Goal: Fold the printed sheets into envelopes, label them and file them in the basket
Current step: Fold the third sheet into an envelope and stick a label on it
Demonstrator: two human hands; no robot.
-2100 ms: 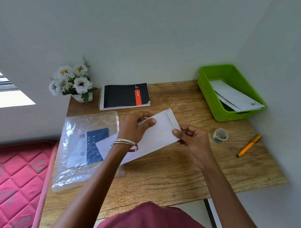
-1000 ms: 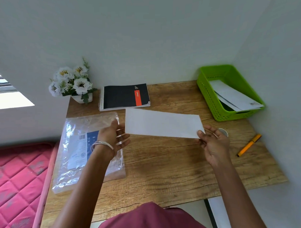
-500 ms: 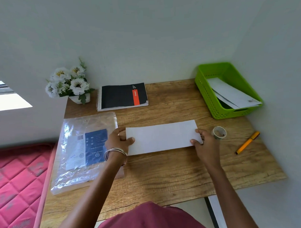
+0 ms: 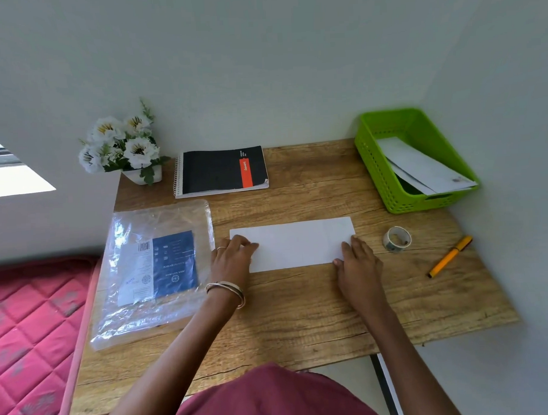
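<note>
A wooden table (image 4: 301,305) bears a white envelope (image 4: 294,244) lying flat at its centre, pressed at either end by the left hand (image 4: 232,260) and right hand (image 4: 358,261), fingers extended. A green basket (image 4: 377,172) with filed envelopes sits back right, tape roll (image 4: 396,238) and orange pen (image 4: 450,257) nearby.

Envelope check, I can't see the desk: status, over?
Left hand and right hand flat on envelope. Envelope flat on desk. Pen and basket unobstructed.
</note>
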